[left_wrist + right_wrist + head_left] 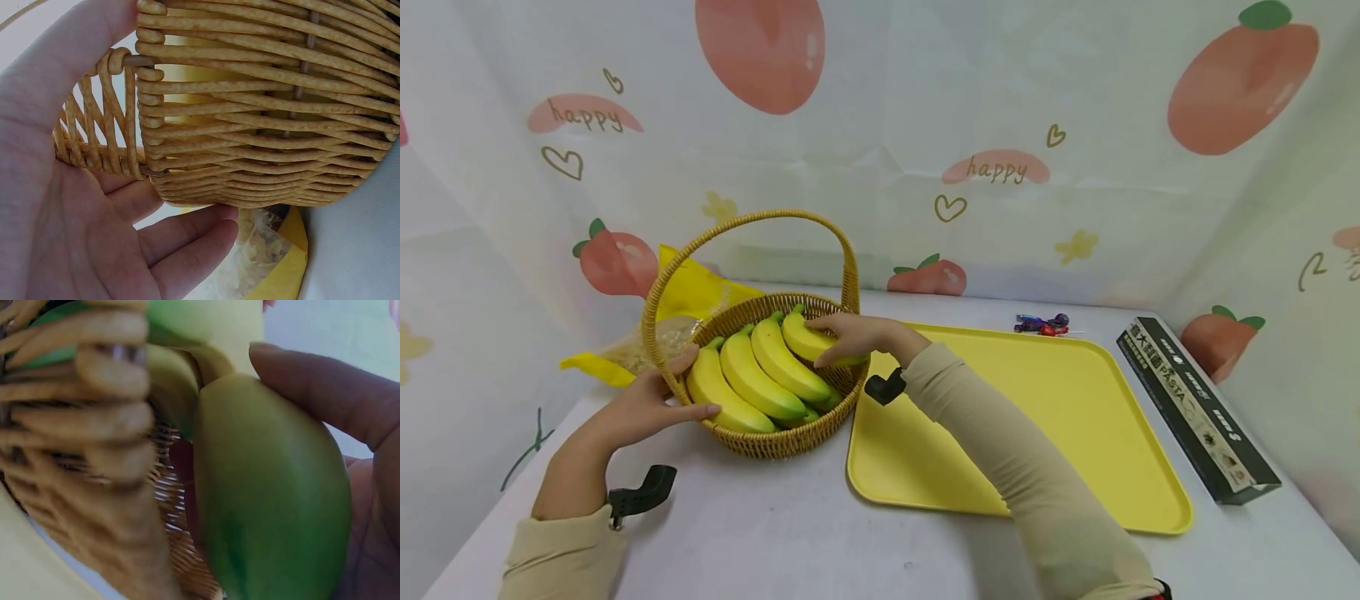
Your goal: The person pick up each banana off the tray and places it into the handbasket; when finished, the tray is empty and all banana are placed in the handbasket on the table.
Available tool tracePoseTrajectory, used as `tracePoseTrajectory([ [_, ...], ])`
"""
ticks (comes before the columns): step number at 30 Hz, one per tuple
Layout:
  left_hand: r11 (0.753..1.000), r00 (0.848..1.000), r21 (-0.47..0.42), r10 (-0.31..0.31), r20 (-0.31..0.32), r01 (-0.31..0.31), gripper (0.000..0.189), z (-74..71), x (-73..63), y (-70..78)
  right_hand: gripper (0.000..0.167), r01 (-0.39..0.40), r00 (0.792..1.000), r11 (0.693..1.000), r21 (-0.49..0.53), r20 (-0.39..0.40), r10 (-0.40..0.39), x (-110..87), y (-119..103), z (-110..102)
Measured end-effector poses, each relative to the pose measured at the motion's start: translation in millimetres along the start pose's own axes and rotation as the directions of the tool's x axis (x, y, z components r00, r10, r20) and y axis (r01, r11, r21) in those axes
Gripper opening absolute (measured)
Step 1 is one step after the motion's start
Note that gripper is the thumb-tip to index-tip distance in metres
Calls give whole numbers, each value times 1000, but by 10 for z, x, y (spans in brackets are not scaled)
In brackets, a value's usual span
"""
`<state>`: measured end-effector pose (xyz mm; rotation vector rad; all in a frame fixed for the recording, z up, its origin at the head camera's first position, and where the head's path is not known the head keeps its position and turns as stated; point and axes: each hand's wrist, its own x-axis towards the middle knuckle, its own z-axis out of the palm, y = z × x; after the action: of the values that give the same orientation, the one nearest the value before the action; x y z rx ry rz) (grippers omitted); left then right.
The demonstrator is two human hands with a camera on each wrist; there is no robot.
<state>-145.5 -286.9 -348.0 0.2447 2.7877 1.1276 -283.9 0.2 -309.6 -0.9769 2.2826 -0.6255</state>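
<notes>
A round wicker basket (pixel 767 444) with a tall arched handle (pixel 752 218) stands on the left of the white table. Several yellow bananas with green tips (pixel 747 375) lie inside it. At the basket's left side my left hand (pixel 638 410) grips the rim by the handle's base, thumb toward the front; the left wrist view shows the fingers (pixel 187 250) outside the weave. My right hand (pixel 867 335) reaches in from the right and holds the rightmost banana (pixel 805 340) between thumb and fingers. In the right wrist view this banana's green end (pixel 269 500) is close beside the rim.
Right of the basket lies a yellow tray (pixel 1075 417). Wrapped lollipops (pixel 1043 325) are behind it, and a long black pasta box (pixel 1198 408) is at the far right. A yellow bag of pasta (pixel 700 287) is behind the basket, near the printed cloth backdrop (pixel 865 108).
</notes>
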Motion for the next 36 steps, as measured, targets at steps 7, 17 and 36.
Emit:
tracePoseTrajectory([
  [7, 1000, 1000, 6, -26, 9, 26, 99, -12, -10, 8, 74, -46, 998, 998, -48, 42, 48, 101, -80, 0],
  [17, 999, 999, -12, -37, 16, 37, 99, -31, -11, 22, 74, -149, 985, 988, 35, 88, 146, 190, -194, 55],
  [36, 999, 999, 2, -44, 14, 44, 100, -11, -12, 29, 78, -103, 991, 988, 119, 101, 91, 17, -162, 33],
])
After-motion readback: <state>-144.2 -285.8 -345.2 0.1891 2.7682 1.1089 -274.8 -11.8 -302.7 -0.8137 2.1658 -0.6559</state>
